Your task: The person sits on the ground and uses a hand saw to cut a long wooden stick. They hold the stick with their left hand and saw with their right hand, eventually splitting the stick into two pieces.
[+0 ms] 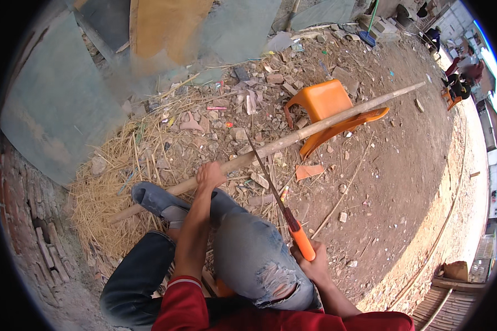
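My left hand (210, 176) is closed around a long, pale wooden pole (270, 147) near its lower left part. The pole slants up to the far right and crosses over an orange plastic stool (321, 100). Beside my left hand, a grey slip-on shoe (156, 199) on my foot lies over the pole. My right hand (313, 266) grips a hand tool with an orange handle (302, 243) and a long, narrow dark blade (268, 177). That blade points up and away, and its tip appears to overlap the pole. Whether it touches the wood, I cannot tell.
Straw (113, 182) and broken bricks litter the dirt ground. Grey panels (55, 105) and a brick wall (25, 204) stand at the left. A thin stick (345, 187) lies to the right of the blade. Several people (463, 77) are at the far right.
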### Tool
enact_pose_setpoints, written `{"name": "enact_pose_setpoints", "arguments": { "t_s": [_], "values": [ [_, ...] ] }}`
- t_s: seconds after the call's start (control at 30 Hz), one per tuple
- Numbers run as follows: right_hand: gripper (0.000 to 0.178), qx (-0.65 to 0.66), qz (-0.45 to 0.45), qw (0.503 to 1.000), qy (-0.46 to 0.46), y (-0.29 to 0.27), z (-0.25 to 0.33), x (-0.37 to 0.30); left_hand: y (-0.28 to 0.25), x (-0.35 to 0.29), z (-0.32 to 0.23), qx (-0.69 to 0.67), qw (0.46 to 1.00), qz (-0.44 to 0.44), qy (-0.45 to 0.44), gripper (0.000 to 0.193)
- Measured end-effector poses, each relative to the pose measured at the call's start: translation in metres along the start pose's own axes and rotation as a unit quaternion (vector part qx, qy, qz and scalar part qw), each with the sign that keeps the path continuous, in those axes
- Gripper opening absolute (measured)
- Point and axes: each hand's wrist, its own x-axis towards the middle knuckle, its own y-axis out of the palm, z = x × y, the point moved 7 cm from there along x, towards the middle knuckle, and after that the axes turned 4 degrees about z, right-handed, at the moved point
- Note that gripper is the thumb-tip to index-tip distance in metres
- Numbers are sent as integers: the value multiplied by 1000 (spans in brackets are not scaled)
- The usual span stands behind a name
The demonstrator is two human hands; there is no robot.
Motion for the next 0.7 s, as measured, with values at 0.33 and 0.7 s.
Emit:
{"name": "enact_pose_setpoints", "arguments": {
  "t_s": [0.33, 0.7],
  "values": [
    [28, -113, 17, 993, -1, 5, 61, 178, 27, -22, -31, -59, 998, 0, 18, 39],
    [20, -46, 9, 998, -35, -10, 54, 57, 20, -21, -3, -52, 998, -46, 7, 43]
  ]
}}
